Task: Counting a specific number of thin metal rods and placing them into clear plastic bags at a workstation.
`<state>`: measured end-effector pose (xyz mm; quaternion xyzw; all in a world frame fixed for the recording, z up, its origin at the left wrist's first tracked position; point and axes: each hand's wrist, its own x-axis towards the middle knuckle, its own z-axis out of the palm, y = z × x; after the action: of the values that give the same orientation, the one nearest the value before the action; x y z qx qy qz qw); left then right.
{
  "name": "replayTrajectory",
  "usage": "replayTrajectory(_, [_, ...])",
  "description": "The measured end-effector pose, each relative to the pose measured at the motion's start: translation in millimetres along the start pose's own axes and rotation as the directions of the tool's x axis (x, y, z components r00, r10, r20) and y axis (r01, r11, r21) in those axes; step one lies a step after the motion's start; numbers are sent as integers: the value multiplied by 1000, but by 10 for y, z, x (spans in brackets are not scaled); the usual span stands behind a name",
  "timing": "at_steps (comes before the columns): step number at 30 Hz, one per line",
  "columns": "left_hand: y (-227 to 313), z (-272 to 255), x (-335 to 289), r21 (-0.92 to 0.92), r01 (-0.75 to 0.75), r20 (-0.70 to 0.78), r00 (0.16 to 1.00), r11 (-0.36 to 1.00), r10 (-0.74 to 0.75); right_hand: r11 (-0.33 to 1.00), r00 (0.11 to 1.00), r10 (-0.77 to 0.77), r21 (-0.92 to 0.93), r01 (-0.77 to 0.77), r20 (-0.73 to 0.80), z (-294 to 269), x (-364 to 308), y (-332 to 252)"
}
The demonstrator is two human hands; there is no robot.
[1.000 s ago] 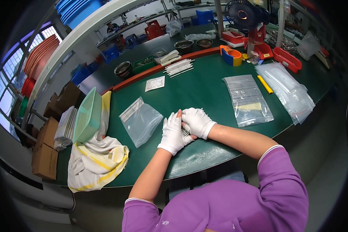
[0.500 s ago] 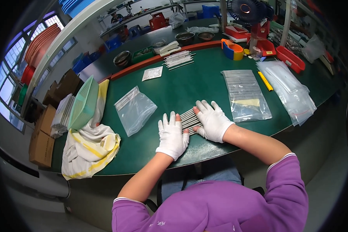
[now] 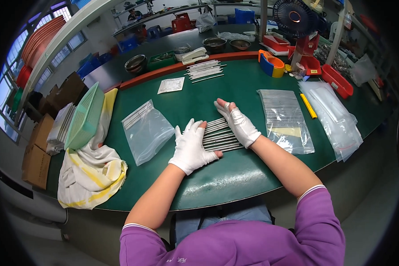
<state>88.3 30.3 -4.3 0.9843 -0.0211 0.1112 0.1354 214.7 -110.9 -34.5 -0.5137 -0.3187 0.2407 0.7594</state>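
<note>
Several metal rods (image 3: pixel 221 137), long axes roughly sideways

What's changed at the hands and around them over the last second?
The left hand and right hand have opened from their clasp around the metal rods and parted, the right moving rightward and away from the body. The rods now lie spread side by side on the green table. The clear bag left of the hands, the fuller bag right of them and the yellow tool stayed put.

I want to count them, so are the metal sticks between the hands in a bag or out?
Out: the sticks lie bare on the table, between the left hand and right hand.
</note>
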Motion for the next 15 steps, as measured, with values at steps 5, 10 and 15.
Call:
replayTrajectory(5, [-38, 58, 8, -59, -13, -25, 1000, 998, 12, 1000, 998, -1, -26, -1, -65, -33, -13, -131])
replayTrajectory(10, [-8, 0, 4, -86, -53, -8, 999, 995, 52, 607, 968, -139, -790, -84, -210, -180, -40, -287])
replayTrajectory(15, [-35, 31, -20, -44, -89, -55, 995, 995, 87, 363, 997, 9, -928, -79, -82, -106, -85, -428])
